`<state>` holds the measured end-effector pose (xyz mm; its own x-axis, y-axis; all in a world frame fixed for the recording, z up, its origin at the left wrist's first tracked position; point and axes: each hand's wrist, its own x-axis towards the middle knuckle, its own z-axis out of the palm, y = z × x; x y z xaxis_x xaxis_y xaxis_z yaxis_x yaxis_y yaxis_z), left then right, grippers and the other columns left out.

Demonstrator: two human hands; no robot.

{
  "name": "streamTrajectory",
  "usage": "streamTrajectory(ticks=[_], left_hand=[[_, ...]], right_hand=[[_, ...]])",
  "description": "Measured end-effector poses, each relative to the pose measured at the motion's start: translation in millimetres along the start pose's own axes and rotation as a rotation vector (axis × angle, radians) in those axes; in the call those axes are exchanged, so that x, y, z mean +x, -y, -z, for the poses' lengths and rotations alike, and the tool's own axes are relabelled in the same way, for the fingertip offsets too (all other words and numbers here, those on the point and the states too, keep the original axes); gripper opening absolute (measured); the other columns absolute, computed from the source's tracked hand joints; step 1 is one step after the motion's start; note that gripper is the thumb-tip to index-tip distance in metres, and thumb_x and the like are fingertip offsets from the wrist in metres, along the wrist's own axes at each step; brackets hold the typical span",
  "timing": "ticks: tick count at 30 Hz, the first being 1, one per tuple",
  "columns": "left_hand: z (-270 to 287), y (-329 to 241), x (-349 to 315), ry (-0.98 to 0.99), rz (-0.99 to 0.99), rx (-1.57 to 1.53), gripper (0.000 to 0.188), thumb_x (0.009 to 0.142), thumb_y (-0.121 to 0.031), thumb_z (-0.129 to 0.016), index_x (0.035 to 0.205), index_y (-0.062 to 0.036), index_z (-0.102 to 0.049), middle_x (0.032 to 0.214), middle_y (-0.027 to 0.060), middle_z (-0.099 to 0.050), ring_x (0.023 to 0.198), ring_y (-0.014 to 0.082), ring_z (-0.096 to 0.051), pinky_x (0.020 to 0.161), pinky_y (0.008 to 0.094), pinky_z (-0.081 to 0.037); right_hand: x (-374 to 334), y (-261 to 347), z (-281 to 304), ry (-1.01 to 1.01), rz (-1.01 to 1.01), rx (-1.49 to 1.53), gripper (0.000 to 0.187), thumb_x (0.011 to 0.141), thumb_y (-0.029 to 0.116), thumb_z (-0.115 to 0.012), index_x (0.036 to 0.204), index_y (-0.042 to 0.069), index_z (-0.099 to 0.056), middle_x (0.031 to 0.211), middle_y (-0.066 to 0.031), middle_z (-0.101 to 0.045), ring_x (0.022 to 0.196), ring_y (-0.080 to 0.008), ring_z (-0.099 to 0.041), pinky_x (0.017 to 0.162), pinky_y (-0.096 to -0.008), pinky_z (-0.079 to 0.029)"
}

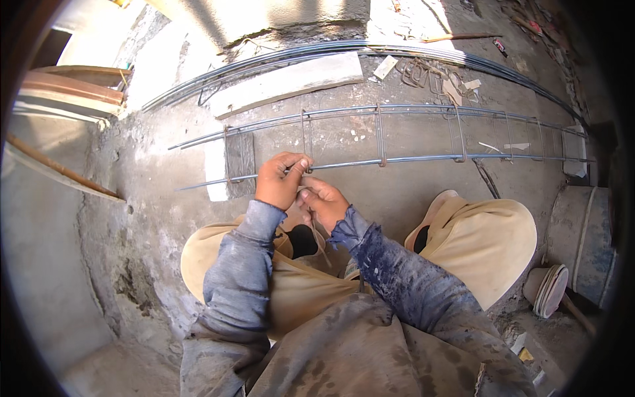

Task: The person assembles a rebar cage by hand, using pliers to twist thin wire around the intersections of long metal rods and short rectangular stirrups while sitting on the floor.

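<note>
We crouch with both knees spread wide and both forearms reaching forward between them, sleeves pushed to the wrists. Our left hand (281, 178) is curled into a loose fist, knuckles up, thumb and fingertips pinched together. Our right hand (324, 202) sits just below and beside it, touching it, fingers bent inward toward the left palm.

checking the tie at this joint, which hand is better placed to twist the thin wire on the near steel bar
Probably the left hand: it is closed right on the near grey steel bar beside the rectangular wire stirrup. The right hand sits lower, just short of the bar, fingers curled.
</note>
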<state>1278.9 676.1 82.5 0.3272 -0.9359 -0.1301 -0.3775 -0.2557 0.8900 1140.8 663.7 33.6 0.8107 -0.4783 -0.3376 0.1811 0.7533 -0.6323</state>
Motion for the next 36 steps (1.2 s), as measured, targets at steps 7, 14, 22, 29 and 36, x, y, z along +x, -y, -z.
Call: streamTrajectory(ticks=[7, 14, 22, 29, 36], left_hand=[[-15, 25, 3, 0.060, -0.079, 0.414, 0.010, 0.079, -0.010, -0.064, 0.084, -0.0026, -0.069, 0.082, 0.0148, -0.065, 0.075, 0.0286, -0.063, 0.067, 0.0343, -0.049], [1, 22, 17, -0.109, 0.045, 0.502, 0.023, 0.075, -0.015, -0.066, 0.094, -0.0028, -0.066, 0.075, 0.0137, -0.065, 0.066, 0.0269, -0.062, 0.063, 0.0356, -0.049], [-6, 14, 24, -0.110, 0.184, 0.476, 0.027, 0.079, -0.030, -0.064, 0.069, -0.0045, -0.066, 0.065, 0.0138, -0.062, 0.062, 0.0311, -0.061, 0.058, 0.0393, -0.047], [-13, 13, 32, -0.012, 0.158, 0.641, 0.036, 0.081, -0.038, -0.062, 0.069, -0.0040, -0.063, 0.063, 0.0161, -0.060, 0.062, 0.0345, -0.060, 0.057, 0.0422, -0.047], [-20, 16, 35, 0.020, 0.198, 0.794, 0.037, 0.082, -0.039, -0.059, 0.070, -0.0046, -0.064, 0.066, 0.0193, -0.061, 0.066, 0.0376, -0.060, 0.060, 0.0450, -0.047]], right_hand=[[3, -44, 43, -0.244, -0.023, -0.091, 0.027, 0.094, 0.009, -0.044, 0.119, 0.003, -0.052, 0.089, -0.0068, -0.060, 0.053, -0.0048, -0.039, 0.049, -0.0189, -0.037], [18, -57, 67, -0.452, -0.082, -0.013, 0.029, 0.093, 0.009, -0.048, 0.121, 0.003, -0.051, 0.100, -0.0099, -0.062, 0.055, -0.0051, -0.042, 0.048, -0.0189, -0.037], [53, -36, 59, -0.510, 0.041, -0.153, 0.025, 0.091, 0.014, -0.053, 0.114, 0.006, -0.060, 0.100, -0.0057, -0.064, 0.068, -0.0070, -0.052, 0.063, -0.0216, -0.045], [60, -43, 70, -0.400, 0.019, -0.217, 0.024, 0.089, 0.013, -0.057, 0.111, 0.006, -0.062, 0.097, -0.0042, -0.065, 0.078, -0.0097, -0.057, 0.070, -0.0244, -0.047], [64, -38, 73, -0.352, 0.056, -0.247, 0.021, 0.087, 0.009, -0.057, 0.106, 0.003, -0.065, 0.092, -0.0046, -0.066, 0.080, -0.0105, -0.057, 0.071, -0.0247, -0.047]])
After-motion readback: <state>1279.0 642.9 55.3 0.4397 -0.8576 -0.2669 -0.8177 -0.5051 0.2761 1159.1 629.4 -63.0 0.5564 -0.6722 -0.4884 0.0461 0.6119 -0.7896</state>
